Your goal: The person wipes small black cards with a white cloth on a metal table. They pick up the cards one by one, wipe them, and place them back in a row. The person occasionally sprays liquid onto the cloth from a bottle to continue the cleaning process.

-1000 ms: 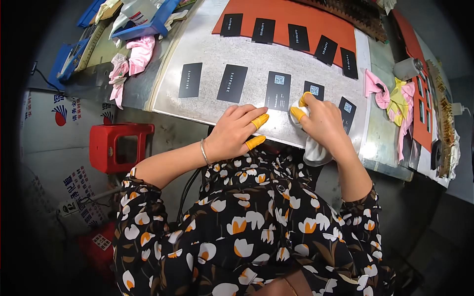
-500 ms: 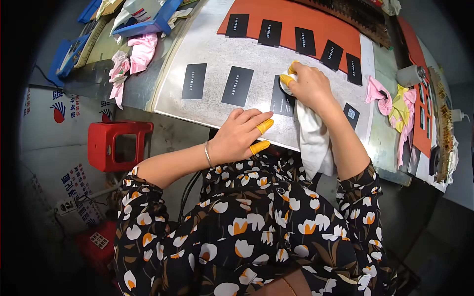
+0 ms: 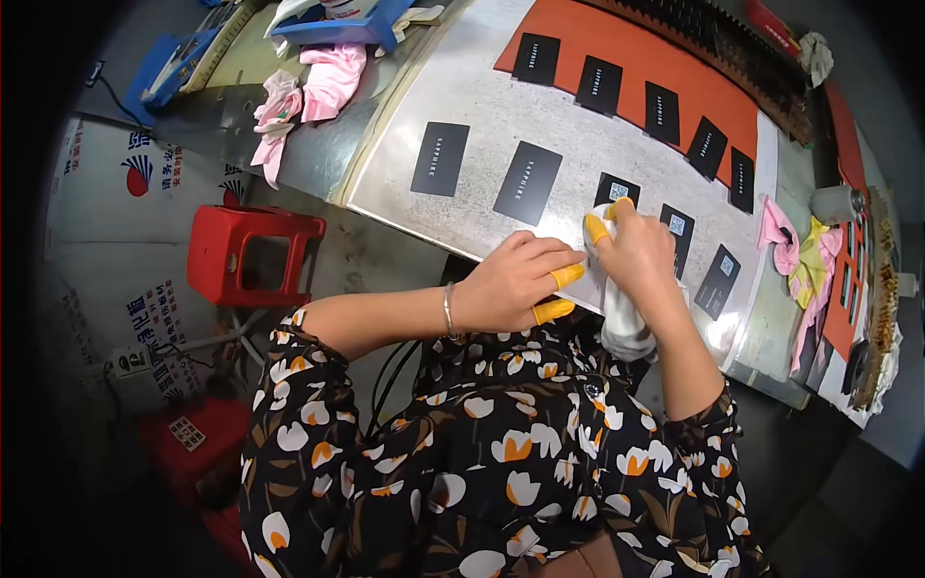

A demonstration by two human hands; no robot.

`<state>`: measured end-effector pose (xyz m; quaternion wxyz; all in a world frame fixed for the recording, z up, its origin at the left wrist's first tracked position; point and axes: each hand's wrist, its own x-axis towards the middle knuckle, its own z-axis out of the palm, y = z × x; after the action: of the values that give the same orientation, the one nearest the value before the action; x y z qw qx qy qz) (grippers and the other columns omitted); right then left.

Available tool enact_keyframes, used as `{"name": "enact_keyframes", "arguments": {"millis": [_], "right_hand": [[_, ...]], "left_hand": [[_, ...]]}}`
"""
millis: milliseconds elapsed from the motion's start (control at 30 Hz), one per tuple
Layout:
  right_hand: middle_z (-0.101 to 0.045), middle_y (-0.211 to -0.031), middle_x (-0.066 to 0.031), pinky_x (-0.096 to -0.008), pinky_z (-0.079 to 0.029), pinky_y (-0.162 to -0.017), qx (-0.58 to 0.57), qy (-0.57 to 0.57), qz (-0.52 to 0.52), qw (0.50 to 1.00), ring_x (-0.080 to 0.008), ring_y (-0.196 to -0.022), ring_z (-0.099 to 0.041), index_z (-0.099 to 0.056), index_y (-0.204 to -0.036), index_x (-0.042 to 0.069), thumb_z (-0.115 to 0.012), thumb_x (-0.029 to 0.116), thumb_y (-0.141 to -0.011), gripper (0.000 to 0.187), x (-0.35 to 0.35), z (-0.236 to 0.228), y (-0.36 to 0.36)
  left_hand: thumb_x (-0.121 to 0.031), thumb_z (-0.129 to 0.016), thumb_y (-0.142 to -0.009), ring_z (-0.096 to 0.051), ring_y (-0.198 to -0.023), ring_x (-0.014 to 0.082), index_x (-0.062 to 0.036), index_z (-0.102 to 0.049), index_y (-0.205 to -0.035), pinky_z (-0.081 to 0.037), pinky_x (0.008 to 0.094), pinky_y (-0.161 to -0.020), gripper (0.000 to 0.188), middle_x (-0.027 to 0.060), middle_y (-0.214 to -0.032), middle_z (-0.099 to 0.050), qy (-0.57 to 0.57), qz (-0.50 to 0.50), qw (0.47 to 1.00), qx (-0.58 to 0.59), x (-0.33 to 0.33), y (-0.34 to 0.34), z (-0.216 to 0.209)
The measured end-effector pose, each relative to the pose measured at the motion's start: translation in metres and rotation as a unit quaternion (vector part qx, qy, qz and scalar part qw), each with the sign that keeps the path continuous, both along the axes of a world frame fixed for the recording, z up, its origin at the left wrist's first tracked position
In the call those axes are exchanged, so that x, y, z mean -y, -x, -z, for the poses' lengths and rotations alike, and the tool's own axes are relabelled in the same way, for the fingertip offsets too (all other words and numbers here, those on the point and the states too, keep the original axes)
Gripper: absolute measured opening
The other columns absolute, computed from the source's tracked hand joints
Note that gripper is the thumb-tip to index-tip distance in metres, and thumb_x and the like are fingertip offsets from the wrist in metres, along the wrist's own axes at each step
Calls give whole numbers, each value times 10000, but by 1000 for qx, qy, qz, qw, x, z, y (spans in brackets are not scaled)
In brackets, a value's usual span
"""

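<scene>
Pinching the cloth (image 3: 628,329) against the near row's middle card (image 3: 615,185), the right hand (image 3: 641,249) wears yellow caps (image 3: 596,228), perhaps to keep skin off; the left hand (image 3: 511,284), loose and seemingly empty, lies at the board's (image 3: 491,111) near edge, likely for steadiness.

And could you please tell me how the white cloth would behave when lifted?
The white cloth would probably droop, since its end hangs in folds below the right hand. Being crumpled fabric, it is likely light and unlikely to break.
</scene>
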<state>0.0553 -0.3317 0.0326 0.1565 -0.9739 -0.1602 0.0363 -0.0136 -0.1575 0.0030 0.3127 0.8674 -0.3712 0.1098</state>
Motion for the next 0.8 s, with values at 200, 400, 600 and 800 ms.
{"name": "enact_keyframes", "arguments": {"millis": [200,400,600,800], "right_hand": [[-581,-574,-206,-462,-466,-546,-24,-25,-70,997,-371,-551,-592,-543,-772,3,-585,251,-773,251,14,-3,42],[-585,-584,-171,-398,-448,-487,-26,-161,-70,984,-328,-512,-581,-557,-810,26,-622,220,-755,211,47,-8,60],[-585,-603,-139,-304,-434,-460,17,-284,-4,959,-273,-511,-598,-545,-814,15,-667,129,-731,186,81,10,71],[-601,-653,-126,-281,-442,-493,-5,-330,21,944,-234,-556,-619,-552,-825,0,-673,131,-751,193,83,11,71]], "left_hand": [[-357,-754,-591,-338,-1214,316,-16,-360,-1278,-282,419,-971,862,158,-1346,-335,-74,-98,992,-23,-47,-51,-35],[-386,-786,-550,-321,-1176,359,5,-281,-1322,-233,429,-1003,1003,188,-1302,-310,-195,-32,976,-91,-56,-94,-33],[-377,-764,-562,-384,-1102,328,-25,-394,-1264,-301,399,-938,867,175,-1224,-389,-201,-40,976,-77,-49,-90,-40],[-391,-720,-606,-454,-1076,287,-78,-431,-1258,-355,387,-911,778,131,-1167,-491,-155,-18,988,-12,-40,-90,-57]]}}
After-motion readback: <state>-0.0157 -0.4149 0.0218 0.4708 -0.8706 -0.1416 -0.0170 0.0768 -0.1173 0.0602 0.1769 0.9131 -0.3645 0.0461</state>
